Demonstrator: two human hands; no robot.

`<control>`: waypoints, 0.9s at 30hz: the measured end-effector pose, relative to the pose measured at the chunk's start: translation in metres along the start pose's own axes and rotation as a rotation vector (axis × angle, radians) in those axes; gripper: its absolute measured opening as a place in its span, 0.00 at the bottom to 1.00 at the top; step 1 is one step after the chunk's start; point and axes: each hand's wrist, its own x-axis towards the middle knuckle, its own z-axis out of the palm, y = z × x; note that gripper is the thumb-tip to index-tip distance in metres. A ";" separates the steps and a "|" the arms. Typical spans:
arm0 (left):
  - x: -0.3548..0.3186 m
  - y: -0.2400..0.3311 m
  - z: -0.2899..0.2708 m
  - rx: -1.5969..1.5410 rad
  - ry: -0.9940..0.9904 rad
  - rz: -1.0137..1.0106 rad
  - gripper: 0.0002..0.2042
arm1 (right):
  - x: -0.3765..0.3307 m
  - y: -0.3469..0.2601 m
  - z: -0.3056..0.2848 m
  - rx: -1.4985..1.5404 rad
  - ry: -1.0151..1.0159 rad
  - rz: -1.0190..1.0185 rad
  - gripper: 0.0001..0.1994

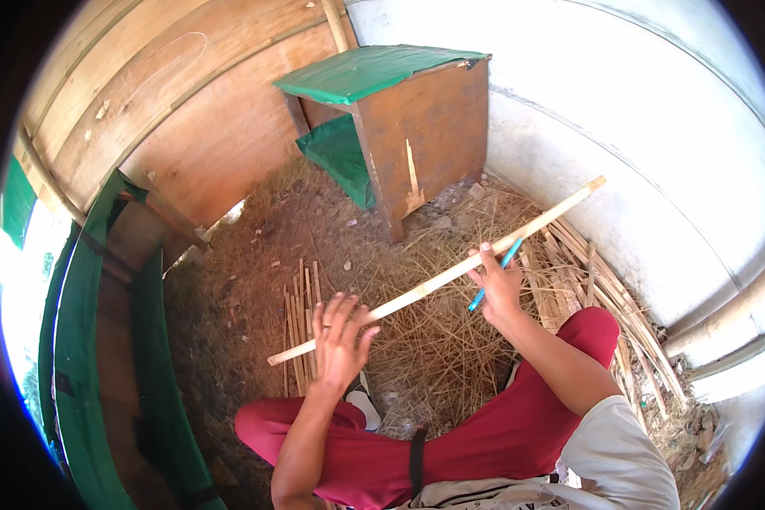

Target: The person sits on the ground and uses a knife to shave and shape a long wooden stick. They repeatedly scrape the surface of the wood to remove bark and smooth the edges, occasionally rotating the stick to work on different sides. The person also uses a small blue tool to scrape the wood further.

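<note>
A long pale bamboo strip point(438, 276) runs slantwise from lower left to upper right above the straw-covered ground. My left hand point(342, 338) is under its lower part, fingers spread and touching it. My right hand point(497, 285) holds the strip near its middle and also grips a blue pen point(491, 280) between the fingers. My knees in red trousers point(518, 425) are bent below both hands.
A bundle of cut bamboo strips point(300, 327) lies on the ground by my left hand, and another pile point(608, 302) leans along the white wall at right. A wooden cabinet with green top point(395, 119) stands at the back. A green-lined wooden frame point(102, 357) is at left.
</note>
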 end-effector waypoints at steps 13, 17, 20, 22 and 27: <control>0.024 0.039 0.040 -0.089 0.215 0.252 0.15 | -0.047 0.024 0.021 0.028 0.121 0.185 0.08; 0.029 0.030 0.037 -0.206 0.330 0.307 0.08 | -0.046 0.027 0.024 0.024 0.082 0.223 0.08; 0.029 0.027 0.034 -0.229 0.336 0.305 0.10 | -0.044 0.030 0.019 0.040 0.042 0.255 0.08; 0.029 0.027 0.034 -0.223 0.336 0.297 0.10 | -0.043 0.029 0.017 0.039 0.024 0.266 0.08; 0.017 0.024 0.041 -0.349 0.285 0.193 0.10 | -0.035 0.032 0.011 -0.019 -0.012 0.218 0.07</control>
